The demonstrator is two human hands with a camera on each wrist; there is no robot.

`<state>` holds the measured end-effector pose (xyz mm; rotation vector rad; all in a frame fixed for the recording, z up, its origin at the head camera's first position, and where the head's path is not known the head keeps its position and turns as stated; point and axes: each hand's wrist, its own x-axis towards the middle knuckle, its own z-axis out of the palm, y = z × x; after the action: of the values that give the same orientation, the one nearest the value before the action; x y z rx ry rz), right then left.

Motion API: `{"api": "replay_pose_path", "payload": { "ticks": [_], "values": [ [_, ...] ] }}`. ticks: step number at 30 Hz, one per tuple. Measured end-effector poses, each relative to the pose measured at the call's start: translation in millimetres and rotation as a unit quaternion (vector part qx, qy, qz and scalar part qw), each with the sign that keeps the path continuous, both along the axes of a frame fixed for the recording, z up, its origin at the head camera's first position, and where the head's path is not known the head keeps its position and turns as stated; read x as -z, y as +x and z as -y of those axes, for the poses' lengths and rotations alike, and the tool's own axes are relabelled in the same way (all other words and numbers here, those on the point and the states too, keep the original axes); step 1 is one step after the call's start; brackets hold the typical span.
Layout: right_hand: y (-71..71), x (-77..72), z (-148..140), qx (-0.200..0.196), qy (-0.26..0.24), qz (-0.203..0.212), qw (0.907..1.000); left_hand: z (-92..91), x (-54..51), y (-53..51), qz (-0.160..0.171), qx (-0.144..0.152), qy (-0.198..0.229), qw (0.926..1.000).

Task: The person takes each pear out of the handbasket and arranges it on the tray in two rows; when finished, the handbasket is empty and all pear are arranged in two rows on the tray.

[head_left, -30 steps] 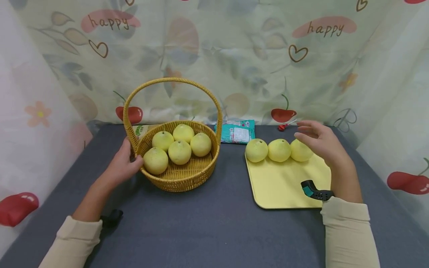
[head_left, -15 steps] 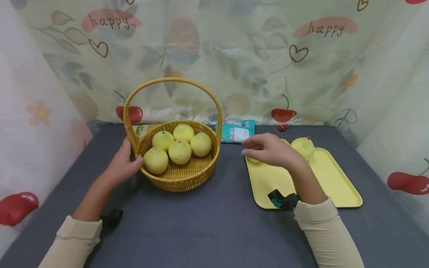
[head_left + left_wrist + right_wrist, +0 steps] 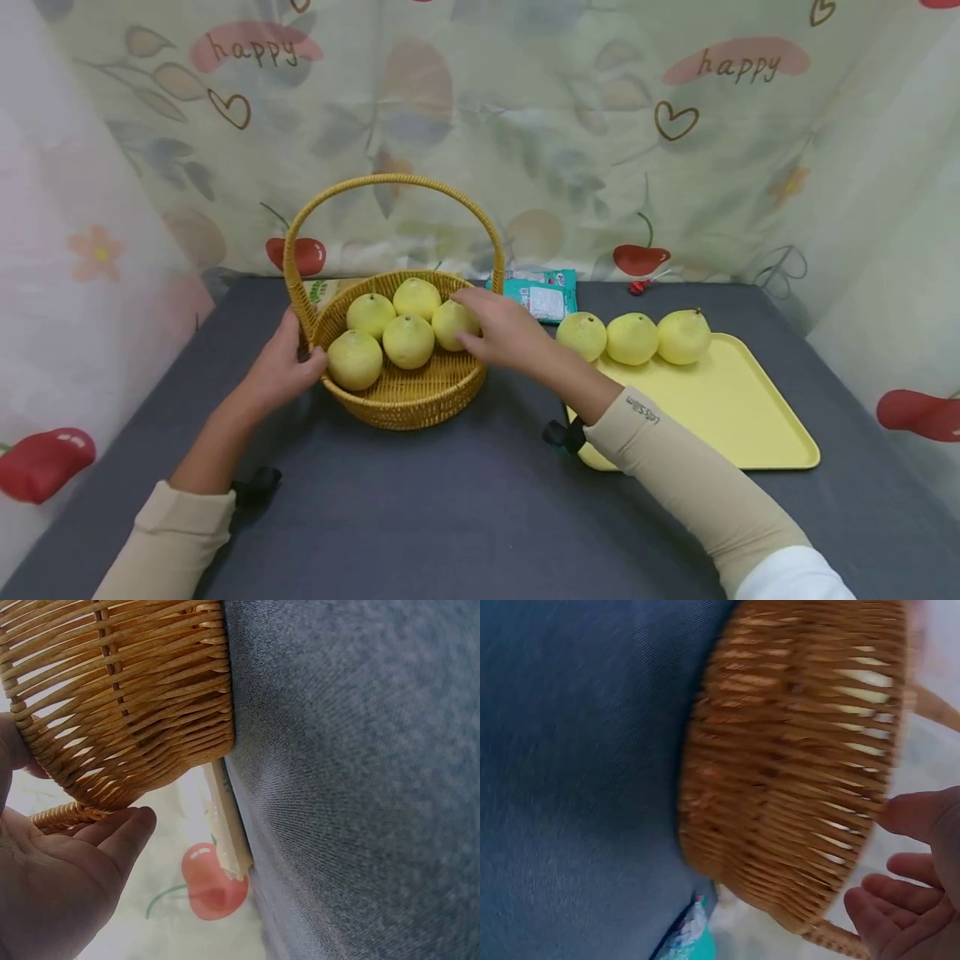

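A woven basket (image 3: 405, 408) with a tall handle stands left of the middle, several pale yellow pears (image 3: 408, 342) inside it. My left hand (image 3: 279, 367) grips the basket's left rim by the foot of the handle; in the left wrist view, thumb and fingers are on either side of the rim. My right hand (image 3: 506, 333) reaches over the right rim, fingers loosely bent beside the rightmost pear (image 3: 452, 323), partly covering it. The right wrist view has the right hand (image 3: 919, 889) close to the rim, with no pear visible between its fingers.
On the right, a yellow tray (image 3: 720, 417) bears three pears (image 3: 632, 339) along its back edge. A teal packet (image 3: 543, 296) lies behind, between basket and tray. Farther back is a red lollipop (image 3: 639, 287). A pale packet (image 3: 321, 290) is partly hidden behind the basket.
My right hand has swept left from above the tray's pears to the basket's right rim. The left hand and basket have stayed put. The same pears remain in basket and tray.
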<state>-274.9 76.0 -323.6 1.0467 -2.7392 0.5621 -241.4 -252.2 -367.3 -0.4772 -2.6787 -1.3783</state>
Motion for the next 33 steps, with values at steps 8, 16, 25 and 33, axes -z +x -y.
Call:
{"api": "replay_pose_path", "payload": {
  "ticks": [8, 16, 25, 33],
  "values": [
    [-15.4, 2.4, 25.9, 0.017, 0.135, 0.004, 0.9907, 0.8, 1.3, 1.5, -0.008, 0.001, 0.007, 0.9999],
    [-21.9, 8.3, 48.0, 0.068, 0.246, -0.019, 0.9668, 2.2, 2.4, 2.6, -0.006, -0.006, 0.0, 1.0],
    [-27.5, 24.0, 46.4, 0.071, 0.197, -0.065, 0.9757, -1.0, 2.4, 1.4, -0.007, -0.001, -0.001, 1.0],
    [-29.1, 26.8, 41.3, 0.053, 0.117, -0.068, 0.9894, -1.1, 0.6, 0.1, -0.007, 0.0, -0.006, 1.0]
  ]
}}
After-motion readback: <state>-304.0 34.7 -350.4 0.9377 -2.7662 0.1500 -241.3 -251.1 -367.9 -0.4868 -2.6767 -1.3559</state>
